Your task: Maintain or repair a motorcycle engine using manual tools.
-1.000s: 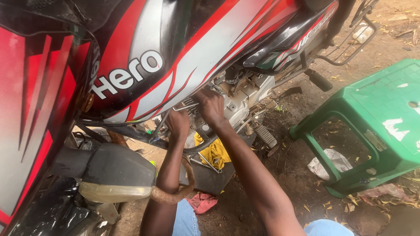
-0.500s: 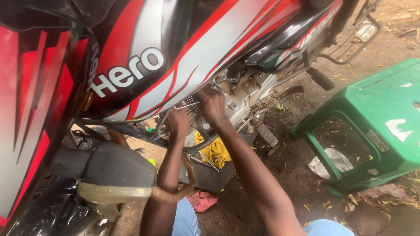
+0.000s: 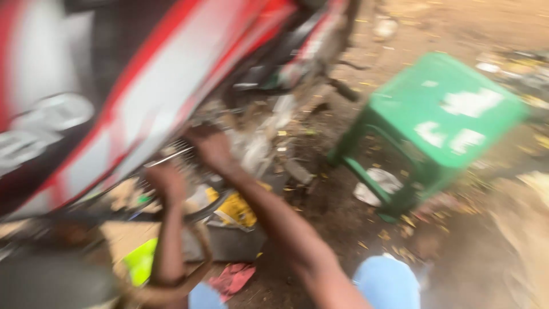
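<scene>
The red-and-white motorcycle (image 3: 143, 97) is leaning over at left. Under its tank, the left hand (image 3: 167, 182) and right hand (image 3: 210, 147) are reaching into the engine (image 3: 251, 149); the blur is hiding their fingers, so I cannot tell their grip. A green stool (image 3: 446, 120) is standing to the right.

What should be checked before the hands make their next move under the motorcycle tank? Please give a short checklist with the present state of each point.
1. Both hands at the engine: ok; left hand and right hand reach beneath the red and white tank.
2. Tool in a hand: cannot tell, picture blurred.
3. Grip of either hand: cannot tell.
4. Green stool apart from the arms: ok.
5. Ground below free of clutter: not ok; yellow rag and red cloth lie there.
</scene>
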